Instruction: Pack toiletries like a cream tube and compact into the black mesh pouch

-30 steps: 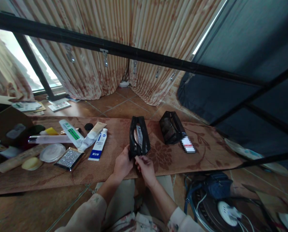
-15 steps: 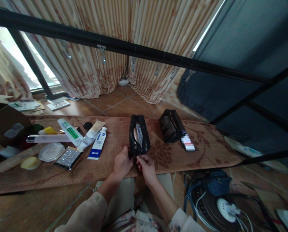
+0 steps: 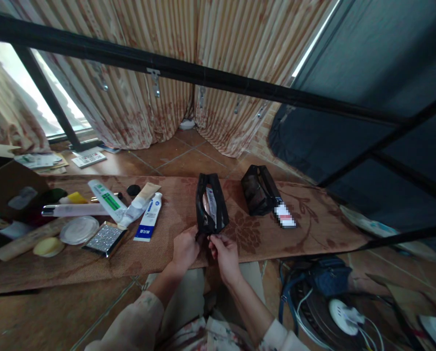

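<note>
A black zippered pouch stands on the cloth-covered bench in front of me, its top unzipped. Inside it lies a silvery packet. My left hand is closed on the near left corner of the pouch. Fingertips of my right hand are pinched at the pouch's near end, by the end of the zipper; the small part between them is too small to make out. To the right stands a second black pouch, touched by neither hand.
Left of my hands lie a blue-and-white tube, a green-and-white tube, a glittery silver compact, a round clear case and a cardboard box. A blurred-out phone-like item sits at right. A black bar crosses above.
My right hand has shifted very slightly at the near end of the pouch, still pinching. The left hand keeps its hold, and the pouch stays nearly in place.
</note>
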Demonstrator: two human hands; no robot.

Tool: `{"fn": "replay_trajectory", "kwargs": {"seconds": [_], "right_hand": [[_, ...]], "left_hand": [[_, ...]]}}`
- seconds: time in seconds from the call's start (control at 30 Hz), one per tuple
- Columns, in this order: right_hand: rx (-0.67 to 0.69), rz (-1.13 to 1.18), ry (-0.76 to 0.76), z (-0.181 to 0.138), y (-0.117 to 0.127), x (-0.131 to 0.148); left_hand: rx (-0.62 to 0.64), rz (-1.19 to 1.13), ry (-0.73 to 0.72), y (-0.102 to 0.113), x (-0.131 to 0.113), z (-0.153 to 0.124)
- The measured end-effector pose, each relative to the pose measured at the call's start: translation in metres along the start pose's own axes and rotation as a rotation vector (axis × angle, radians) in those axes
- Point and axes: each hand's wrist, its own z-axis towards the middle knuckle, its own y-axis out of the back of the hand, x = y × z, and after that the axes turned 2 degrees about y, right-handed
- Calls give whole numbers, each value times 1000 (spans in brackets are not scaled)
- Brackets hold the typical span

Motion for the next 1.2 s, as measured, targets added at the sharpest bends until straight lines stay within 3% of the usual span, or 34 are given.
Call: {"fn": "replay_trajectory", "kwargs": {"seconds": [0.47, 0.87, 1.2], "right_hand": [[-9, 82, 65, -6, -14, 37], [-55, 169, -33, 0, -28, 66], [-78, 178, -69, 2, -33, 74]], "left_hand": [[-17, -68, -47, -5, 5, -1], [-37, -41, -12, -5, 3, 0], [-29, -33, -13, -4, 3, -1]]}}
